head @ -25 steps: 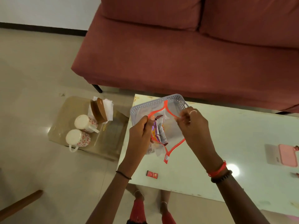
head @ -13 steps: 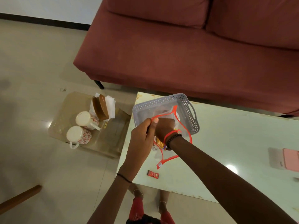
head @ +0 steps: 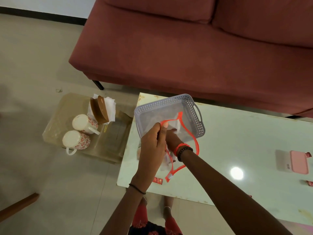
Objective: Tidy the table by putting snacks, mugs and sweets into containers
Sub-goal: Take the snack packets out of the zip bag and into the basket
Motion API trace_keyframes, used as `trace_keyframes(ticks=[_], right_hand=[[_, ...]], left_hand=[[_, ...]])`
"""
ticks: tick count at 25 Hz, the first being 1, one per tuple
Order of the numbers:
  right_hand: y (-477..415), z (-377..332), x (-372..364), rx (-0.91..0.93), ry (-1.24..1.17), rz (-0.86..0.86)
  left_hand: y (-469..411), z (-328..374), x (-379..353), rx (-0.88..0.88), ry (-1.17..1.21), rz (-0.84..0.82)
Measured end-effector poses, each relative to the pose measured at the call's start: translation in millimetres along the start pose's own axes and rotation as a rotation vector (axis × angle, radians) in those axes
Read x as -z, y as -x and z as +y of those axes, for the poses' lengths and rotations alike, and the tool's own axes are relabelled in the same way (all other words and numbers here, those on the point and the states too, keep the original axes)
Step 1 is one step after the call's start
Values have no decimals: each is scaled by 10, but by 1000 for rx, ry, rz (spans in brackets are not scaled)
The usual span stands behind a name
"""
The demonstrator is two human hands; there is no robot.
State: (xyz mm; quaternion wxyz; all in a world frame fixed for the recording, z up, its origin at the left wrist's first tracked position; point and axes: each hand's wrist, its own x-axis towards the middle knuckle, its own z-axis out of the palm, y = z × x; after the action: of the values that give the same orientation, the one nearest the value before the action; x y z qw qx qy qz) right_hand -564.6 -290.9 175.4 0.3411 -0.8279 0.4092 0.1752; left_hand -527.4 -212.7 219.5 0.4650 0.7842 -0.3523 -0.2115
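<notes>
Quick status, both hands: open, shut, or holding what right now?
Left hand: pinching the orange rim of the clear pouch.
Right hand: inside the pouch, fingers hidden, so cannot tell.

Around the grey basket [head: 194, 116], open tabletop [head: 237, 141] runs from two to four o'clock, as far as the pink box [head: 299, 164]. The sofa [head: 186, 56] walls off twelve o'clock. The pouch [head: 177, 169], left forearm [head: 122, 209] and right forearm [head: 220, 180] block six o'clock, where a red sachet [head: 157, 180] lies near the table edge.

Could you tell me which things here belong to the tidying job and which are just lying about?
Job: orange-rimmed pouch, pinched by left hand, right hand inside; grey basket; mugs; red sweet.
Lying about: sofa; wooden piece on floor.
</notes>
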Motion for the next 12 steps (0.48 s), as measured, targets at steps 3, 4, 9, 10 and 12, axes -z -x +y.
trace_keyframes(ticks=[3, 4, 9, 10, 12], right_hand=[[-2, 1, -56, -83, -102, -38], [1, -6, -71, -103, -142, 9], [184, 12, 121, -102, -122, 252], [245, 10, 189, -104, -98, 257], [367, -23, 346, -107, -78, 326]], left_hand=[[51, -47, -50, 43, -4, 3], [56, -54, -47, 49, 3, 2], [10, 2, -27, 131, 60, 6], [-7, 14, -30, 139, 65, 10], [-47, 41, -32, 130, 67, 22]])
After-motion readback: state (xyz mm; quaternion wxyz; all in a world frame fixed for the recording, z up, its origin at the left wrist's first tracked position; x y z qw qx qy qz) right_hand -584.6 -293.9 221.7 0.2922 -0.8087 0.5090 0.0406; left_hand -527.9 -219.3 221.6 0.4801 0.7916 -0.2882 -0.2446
